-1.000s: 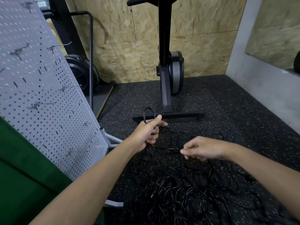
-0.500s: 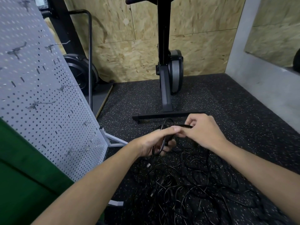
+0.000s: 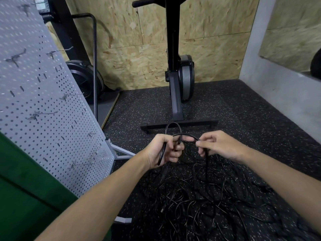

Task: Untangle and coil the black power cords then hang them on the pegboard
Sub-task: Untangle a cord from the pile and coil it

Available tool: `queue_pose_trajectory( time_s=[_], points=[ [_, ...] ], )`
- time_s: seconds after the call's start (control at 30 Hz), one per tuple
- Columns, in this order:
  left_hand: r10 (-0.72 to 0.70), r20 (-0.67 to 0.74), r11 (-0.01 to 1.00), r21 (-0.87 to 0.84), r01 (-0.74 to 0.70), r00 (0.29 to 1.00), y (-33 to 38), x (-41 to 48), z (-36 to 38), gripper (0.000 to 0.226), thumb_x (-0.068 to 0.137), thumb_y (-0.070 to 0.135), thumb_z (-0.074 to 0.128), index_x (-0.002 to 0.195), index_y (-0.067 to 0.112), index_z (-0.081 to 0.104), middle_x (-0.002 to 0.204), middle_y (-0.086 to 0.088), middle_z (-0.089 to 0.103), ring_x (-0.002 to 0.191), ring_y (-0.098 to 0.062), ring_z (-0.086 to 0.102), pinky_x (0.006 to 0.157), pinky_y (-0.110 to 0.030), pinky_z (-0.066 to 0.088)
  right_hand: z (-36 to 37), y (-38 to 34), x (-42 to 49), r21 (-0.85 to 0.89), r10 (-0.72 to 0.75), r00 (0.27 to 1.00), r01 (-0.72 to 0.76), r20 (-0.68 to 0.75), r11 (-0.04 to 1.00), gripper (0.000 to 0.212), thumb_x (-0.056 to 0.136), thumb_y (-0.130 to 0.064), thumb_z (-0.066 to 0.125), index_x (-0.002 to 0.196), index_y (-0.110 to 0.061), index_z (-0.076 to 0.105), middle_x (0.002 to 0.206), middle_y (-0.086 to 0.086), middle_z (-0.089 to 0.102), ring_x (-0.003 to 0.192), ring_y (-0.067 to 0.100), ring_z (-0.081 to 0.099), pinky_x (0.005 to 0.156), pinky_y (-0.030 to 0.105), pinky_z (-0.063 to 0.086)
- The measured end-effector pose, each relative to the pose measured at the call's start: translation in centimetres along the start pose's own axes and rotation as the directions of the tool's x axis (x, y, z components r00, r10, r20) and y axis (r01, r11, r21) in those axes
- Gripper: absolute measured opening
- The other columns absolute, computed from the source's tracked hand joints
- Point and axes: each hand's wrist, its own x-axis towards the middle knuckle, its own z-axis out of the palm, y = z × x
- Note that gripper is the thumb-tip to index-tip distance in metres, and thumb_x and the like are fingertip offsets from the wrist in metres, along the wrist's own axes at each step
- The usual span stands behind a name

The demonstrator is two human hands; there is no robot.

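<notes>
L hand grips looped cord; R hand pinches same cord, both above cord pile, pegboard left of pile.

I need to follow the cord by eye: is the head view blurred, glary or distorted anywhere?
Head view: light is even, no strong glare; left hand, right hand and held cord are fairly sharp; the cord pile blends into the dark speckled floor, showing only thin glints; the wide lens stretches the frame edges, pegboard included.
</notes>
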Motion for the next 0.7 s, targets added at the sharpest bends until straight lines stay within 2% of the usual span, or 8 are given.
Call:
queue_pose_trajectory(
  time_s=[0.1,0.17,0.2,0.3,0.43,0.53,0.6,0.7],
  points=[
    [0.064,-0.105,0.993,0.103,-0.053,0.992,-0.3,0.0,-0.1,0.048,0.078,0.006,0.051,0.123,0.011,0.069,0.073,0.004,0.039,0.057,-0.008,0.031,0.051,-0.024,0.023,-0.2,-0.1,0.2,0.022,-0.108,0.983,0.113,-0.15,0.993,0.016,0.102,-0.026,0.066,0.1,-0.015,0.078,0.08,0.003,0.077,0.077,0.026,0.076,0.077,0.031,0.06],
    [0.115,-0.232,0.969,0.239,-0.058,0.966,-0.4,0.0,-0.4,0.019,0.092,0.012,0.072,0.111,0.016,0.073,0.07,0.006,0.051,0.055,-0.007,0.04,0.048,-0.021,0.03,-0.2,-0.2,0.5,-0.003,-0.148,0.964,0.151,-0.219,0.989,0.016,0.102,-0.026,0.066,0.099,-0.02,0.08,0.07,-0.002,0.07,0.062,0.022,0.068,0.07,0.029,0.057],
    [0.128,-0.288,0.956,0.291,-0.04,0.949,-0.5,-0.2,-0.4,0.015,0.092,0.02,0.079,0.105,0.017,0.073,0.071,0.005,0.058,0.054,-0.007,0.043,0.047,-0.02,0.034,-0.3,-0.1,0.6,-0.011,-0.154,0.96,0.156,-0.234,0.988,0.016,0.102,-0.027,0.066,0.1,-0.023,0.081,0.067,-0.004,0.066,0.058,0.019,0.062,0.067,0.029,0.055],
    [0.192,-0.333,0.917,0.396,-0.048,0.923,-0.7,-0.3,-0.8,0.019,0.09,0.034,0.081,0.096,0.017,0.075,0.07,0.0,0.069,0.055,-0.008,0.05,0.053,-0.021,0.043,-0.5,-0.1,0.7,0.025,-0.122,0.962,0.132,-0.246,0.991,0.021,0.104,-0.032,0.061,0.104,-0.027,0.082,0.064,-0.006,0.054,0.056,0.014,0.048,0.064,0.029,0.046],
    [0.258,-0.338,0.874,0.481,-0.069,0.905,-0.3,-0.2,-0.4,0.039,0.094,0.054,0.066,0.089,0.018,0.078,0.063,-0.001,0.062,0.073,-0.017,0.06,0.085,-0.034,0.046,-0.8,-0.8,0.5,-0.012,-0.115,0.966,0.116,-0.233,0.993,0.027,0.106,-0.03,0.058,0.097,-0.023,0.082,0.061,-0.008,0.053,0.053,0.015,0.048,0.061,0.031,0.045],
    [0.11,-0.22,0.962,0.268,-0.049,0.969,-0.2,-0.2,-0.3,0.032,0.106,0.036,0.057,0.113,0.008,0.069,0.07,-0.003,0.059,0.082,-0.026,0.071,0.091,-0.044,0.056,-1.1,-0.7,0.5,-0.117,-0.125,0.955,0.097,-0.267,0.988,0.025,0.104,-0.032,0.062,0.089,-0.026,0.081,0.058,-0.009,0.058,0.05,0.014,0.052,0.059,0.03,0.047],
    [0.046,-0.148,0.961,0.275,-0.004,0.988,-0.4,-0.2,0.0,0.022,0.111,0.014,0.049,0.128,0.007,0.06,0.078,-0.004,0.062,0.081,-0.023,0.073,0.081,-0.039,0.061,-0.9,-0.6,0.5,-0.139,-0.122,0.954,0.086,-0.275,0.987,0.025,0.102,-0.032,0.064,0.086,-0.026,0.081,0.059,-0.008,0.062,0.048,0.014,0.054,0.056,0.03,0.048],
    [-0.007,-0.148,0.926,0.372,0.062,0.989,-0.9,0.0,0.5,0.037,0.108,-0.003,0.044,0.14,0.013,0.054,0.087,-0.006,0.066,0.073,-0.017,0.067,0.068,-0.032,0.061,0.3,-0.8,0.4,-0.109,-0.097,0.958,0.07,-0.271,0.992,0.024,0.102,-0.029,0.065,0.085,-0.022,0.08,0.058,-0.005,0.061,0.048,0.012,0.055,0.051,0.028,0.051]
  ],
)
